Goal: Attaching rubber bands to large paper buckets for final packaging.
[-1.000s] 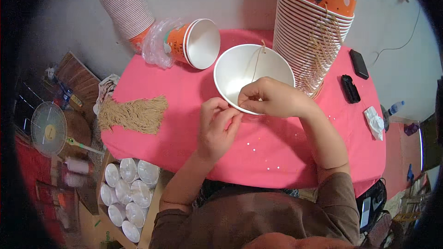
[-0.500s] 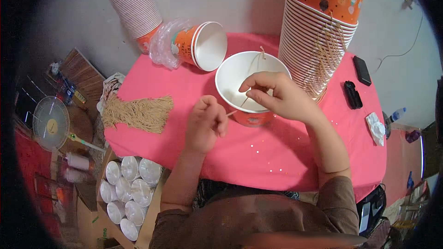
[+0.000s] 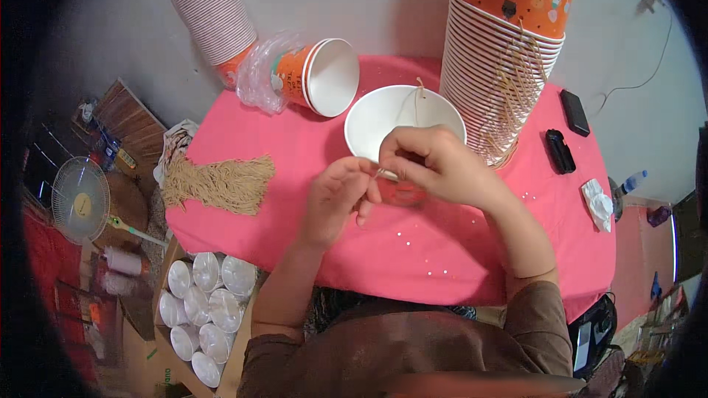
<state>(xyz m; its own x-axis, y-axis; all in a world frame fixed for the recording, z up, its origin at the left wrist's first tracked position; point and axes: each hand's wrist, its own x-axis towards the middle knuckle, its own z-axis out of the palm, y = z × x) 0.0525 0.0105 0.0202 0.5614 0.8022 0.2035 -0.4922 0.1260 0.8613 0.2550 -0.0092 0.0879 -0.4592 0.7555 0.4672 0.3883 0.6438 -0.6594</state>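
A paper bucket (image 3: 372, 119), white inside and orange outside, stands in front of me with its mouth up. A thin tan string (image 3: 420, 87) passes through its far rim and hangs down inside. My right hand (image 3: 441, 161) is at the near rim, thumb and forefinger pinched on the string. Close beside it, my left hand (image 3: 333, 197) has its fingertips pinched at the same string, at the near side of the bucket. Most of the string between the fingers is hidden. A bundle of tan strings (image 3: 221, 184) lies to the left.
A tall stack of orange buckets (image 3: 490, 66) with strings rises at the right. Two nested buckets (image 3: 332, 77) lie sideways in plastic near another stack (image 3: 214, 11). A black case (image 3: 560, 152) and crumpled tissue (image 3: 598, 205) sit right. White round tubs (image 3: 225, 309) fill a box lower left.
My hands have come together at the near rim. The left moved right and the right dropped slightly. The string stretch between them has shortened.
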